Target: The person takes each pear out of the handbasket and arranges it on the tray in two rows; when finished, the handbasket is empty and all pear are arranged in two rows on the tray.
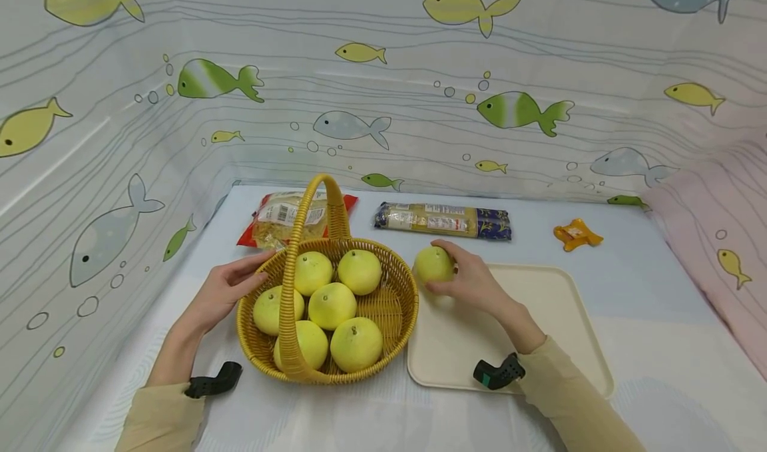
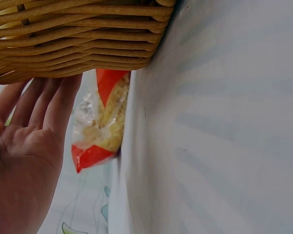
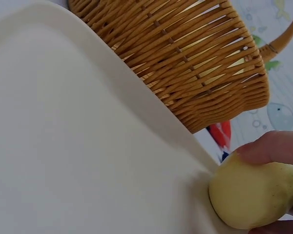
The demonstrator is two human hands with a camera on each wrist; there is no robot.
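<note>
My right hand [image 1: 476, 282] grips a round yellow-green pear [image 1: 434, 265] between thumb and fingers, at the far left corner of the cream tray [image 1: 539, 332]. The same pear [image 3: 251, 192] appears close to the tray surface in the right wrist view. To the left stands a woven basket [image 1: 389, 309] with a tall arched handle, holding several similar pears [image 1: 332, 305]. My left hand [image 1: 218, 295] rests against the basket's left side. Its fingers [image 2: 36, 105] look fairly straight in the left wrist view, with the tips hidden by the weave.
Behind the basket lies a red-edged clear bag [image 1: 281, 216] of pale yellow food. A long blue-ended packet [image 1: 443, 221] is right of it, and a small orange packet [image 1: 576, 234] sits farther right. Fish-patterned cloth walls [image 1: 419, 152] enclose the table.
</note>
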